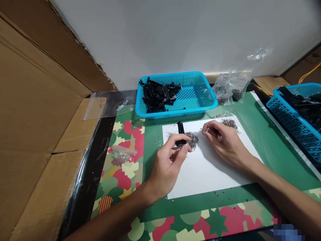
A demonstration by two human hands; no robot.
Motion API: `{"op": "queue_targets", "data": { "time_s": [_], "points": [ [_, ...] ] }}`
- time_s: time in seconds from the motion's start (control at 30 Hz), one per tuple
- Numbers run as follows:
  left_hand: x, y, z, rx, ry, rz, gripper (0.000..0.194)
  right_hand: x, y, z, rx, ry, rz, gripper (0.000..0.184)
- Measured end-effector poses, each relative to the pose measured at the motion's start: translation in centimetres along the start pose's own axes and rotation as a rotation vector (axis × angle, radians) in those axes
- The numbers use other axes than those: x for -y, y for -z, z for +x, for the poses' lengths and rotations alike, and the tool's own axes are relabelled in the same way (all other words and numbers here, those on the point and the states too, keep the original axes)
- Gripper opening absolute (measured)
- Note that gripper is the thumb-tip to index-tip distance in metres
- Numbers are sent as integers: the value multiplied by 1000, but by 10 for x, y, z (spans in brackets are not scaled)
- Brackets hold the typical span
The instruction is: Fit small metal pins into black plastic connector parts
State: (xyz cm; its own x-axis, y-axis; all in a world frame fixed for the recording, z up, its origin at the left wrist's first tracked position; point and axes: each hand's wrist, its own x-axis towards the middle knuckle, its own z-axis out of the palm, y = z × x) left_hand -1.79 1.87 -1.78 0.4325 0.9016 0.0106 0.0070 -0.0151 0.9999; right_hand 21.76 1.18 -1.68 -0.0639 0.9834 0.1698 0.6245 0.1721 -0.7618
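My left hand (169,162) is closed on a black plastic part (181,129), whose long end sticks up past the fingers. Just beyond it lies a pile of small shiny metal pieces (192,140) on the white sheet (208,170). My right hand (223,139) pinches a thin metal rod (205,129) that points left, above the sheet. Close behind that hand is a second heap of small metal pieces (229,124). The two hands are apart, and the rod does not touch the black part.
Behind the sheet stands a blue basket (175,114) with black plastic parts (160,93) in its left half. Clear bags (232,87) of small pieces sit to its right. Another blue basket (292,115) is at far right. Cardboard (37,100) walls the left side.
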Motion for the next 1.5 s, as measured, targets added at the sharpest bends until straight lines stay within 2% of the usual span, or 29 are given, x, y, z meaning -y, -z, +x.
{"op": "queue_targets", "data": {
  "time_s": [0.1, 0.27, 0.47, 0.7, 0.93, 1.13, 1.33, 1.5],
  "points": [
    [-2, 0, 0, 23, 0, 64, 20, 13, 3, -4, 53, 19, 209, 10],
    [-2, -1, 2, 12, -54, 85, 19, 30, -2, -10, 214, -91, 592, 17],
    [-4, -2, 3, 31, -115, 85, 17, 31, -12, -11, 348, -213, 818, 27],
    [-8, 0, 1, 80, -43, 60, 18, 31, -8, -9, 313, -236, 824, 29],
    [-7, 0, 2, 67, 10, 59, 22, 32, -9, -12, 131, -219, 626, 29],
    [-5, 0, 2, 98, 23, 77, 19, 32, -10, -14, 132, -204, 592, 27],
    [-7, 2, 0, 183, -1, 183, 22, 26, 0, -10, 196, -232, 647, 24],
    [-8, 4, -4, 330, -10, 380, 27, 11, 20, -1, 77, -309, 562, 25]
  ]
}}
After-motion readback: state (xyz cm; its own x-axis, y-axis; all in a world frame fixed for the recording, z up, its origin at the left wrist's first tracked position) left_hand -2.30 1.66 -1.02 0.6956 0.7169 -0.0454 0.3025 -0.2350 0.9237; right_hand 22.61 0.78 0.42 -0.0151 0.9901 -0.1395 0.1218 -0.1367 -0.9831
